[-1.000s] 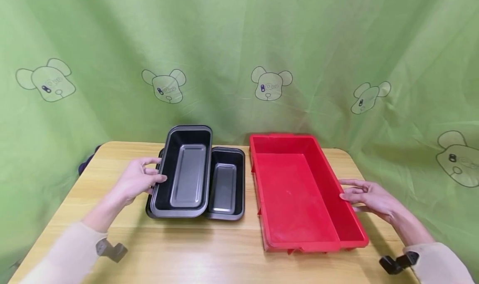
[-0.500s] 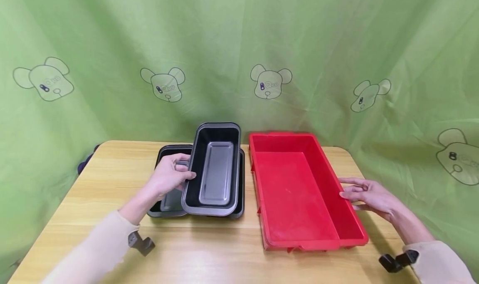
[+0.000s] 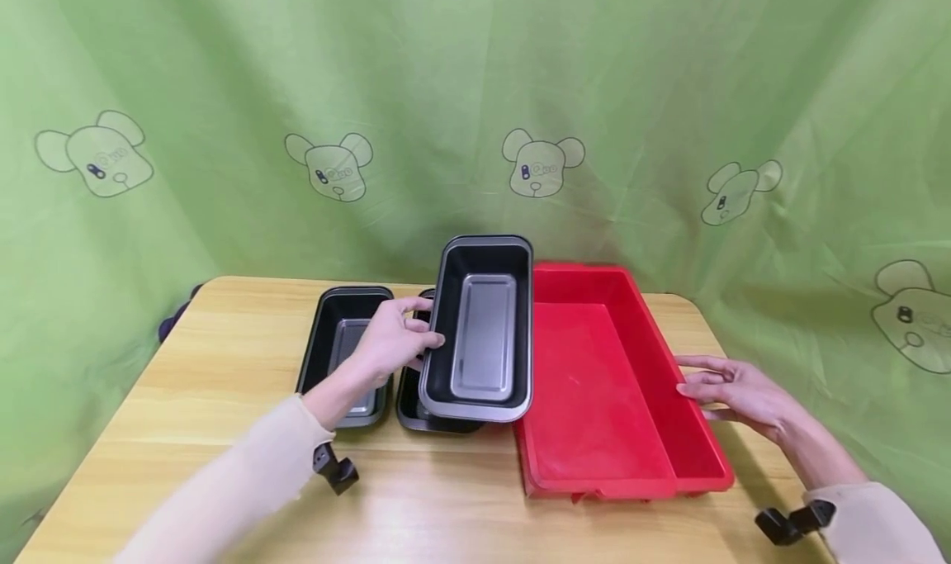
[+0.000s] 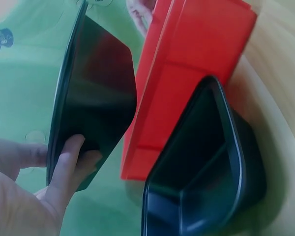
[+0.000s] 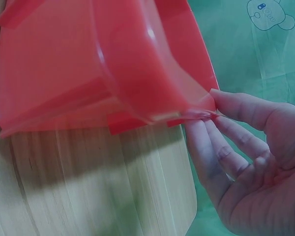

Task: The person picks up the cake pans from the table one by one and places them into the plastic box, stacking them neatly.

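Observation:
My left hand (image 3: pixel 390 337) pinches the left rim of a dark loaf pan (image 3: pixel 486 341), thumb inside and fingers against the outer wall. In the left wrist view this pan (image 4: pixel 98 83) is raised off the table, apart from the pan below. From the head it overlaps the left edge of a red plastic tray (image 3: pixel 594 391). Gripping the tray's right rim between thumb and fingers is my right hand (image 3: pixel 743 395). Two similar pans stand on the table: one at the left (image 3: pixel 347 345), partly behind my left hand, and a middle one (image 3: pixel 412 407), mostly covered by the held pan.
The wooden table (image 3: pixel 357 506) has rounded back corners. Behind it hangs a green curtain (image 3: pixel 438 77) with bear-face prints. Something dark (image 3: pixel 174 315) shows past the table's left back edge.
My left hand has carried the loaf pan rightward, from above the left pan, across the middle one, to the tray's left edge. My right hand and the tray have stayed put.

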A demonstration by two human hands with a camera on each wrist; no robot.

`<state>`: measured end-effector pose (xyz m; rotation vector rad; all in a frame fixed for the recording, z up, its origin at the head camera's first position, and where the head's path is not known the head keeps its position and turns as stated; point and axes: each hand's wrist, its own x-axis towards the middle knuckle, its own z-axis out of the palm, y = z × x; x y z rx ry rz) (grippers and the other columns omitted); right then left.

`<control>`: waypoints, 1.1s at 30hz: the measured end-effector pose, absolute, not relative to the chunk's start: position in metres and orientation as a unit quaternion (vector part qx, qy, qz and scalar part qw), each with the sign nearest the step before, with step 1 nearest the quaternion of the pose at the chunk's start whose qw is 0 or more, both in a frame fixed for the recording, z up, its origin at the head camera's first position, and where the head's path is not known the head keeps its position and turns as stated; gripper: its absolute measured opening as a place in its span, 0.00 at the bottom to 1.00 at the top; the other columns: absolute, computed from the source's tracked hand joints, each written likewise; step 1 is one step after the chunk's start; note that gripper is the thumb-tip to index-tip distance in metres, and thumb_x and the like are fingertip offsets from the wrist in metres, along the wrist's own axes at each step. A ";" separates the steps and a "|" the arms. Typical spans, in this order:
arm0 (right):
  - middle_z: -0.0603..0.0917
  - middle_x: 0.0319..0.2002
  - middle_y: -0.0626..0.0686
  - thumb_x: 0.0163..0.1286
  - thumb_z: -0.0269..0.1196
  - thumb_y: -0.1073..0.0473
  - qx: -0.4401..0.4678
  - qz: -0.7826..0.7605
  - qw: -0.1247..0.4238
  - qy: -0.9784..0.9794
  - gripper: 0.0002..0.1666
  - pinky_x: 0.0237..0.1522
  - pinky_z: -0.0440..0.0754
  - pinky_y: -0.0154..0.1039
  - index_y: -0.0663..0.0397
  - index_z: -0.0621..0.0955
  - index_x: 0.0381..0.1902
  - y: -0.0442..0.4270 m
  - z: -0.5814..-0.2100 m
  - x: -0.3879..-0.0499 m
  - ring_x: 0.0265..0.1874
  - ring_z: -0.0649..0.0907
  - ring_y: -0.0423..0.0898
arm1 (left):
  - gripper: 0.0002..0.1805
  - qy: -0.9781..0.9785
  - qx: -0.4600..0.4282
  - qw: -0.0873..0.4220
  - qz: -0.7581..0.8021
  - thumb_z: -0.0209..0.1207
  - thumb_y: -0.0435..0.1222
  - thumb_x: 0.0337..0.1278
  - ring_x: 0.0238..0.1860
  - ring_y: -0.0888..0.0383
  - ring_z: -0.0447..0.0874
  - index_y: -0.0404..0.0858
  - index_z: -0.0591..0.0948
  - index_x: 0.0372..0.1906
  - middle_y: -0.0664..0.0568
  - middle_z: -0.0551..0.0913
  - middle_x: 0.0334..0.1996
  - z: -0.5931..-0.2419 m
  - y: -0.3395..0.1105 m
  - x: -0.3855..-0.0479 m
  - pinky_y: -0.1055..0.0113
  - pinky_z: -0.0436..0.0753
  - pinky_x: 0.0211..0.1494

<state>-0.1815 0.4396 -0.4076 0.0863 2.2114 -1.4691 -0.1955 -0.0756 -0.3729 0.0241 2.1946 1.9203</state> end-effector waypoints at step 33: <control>0.93 0.45 0.38 0.79 0.62 0.59 0.026 -0.554 0.259 0.791 0.22 0.46 0.95 0.41 0.14 0.81 0.51 0.443 -0.410 -0.186 0.45 0.92 0.39 | 0.28 0.723 -0.026 0.122 0.679 0.67 0.21 0.57 0.36 0.49 0.94 0.34 0.80 0.64 0.38 0.92 0.41 -0.383 0.041 -0.214 0.60 0.94 0.29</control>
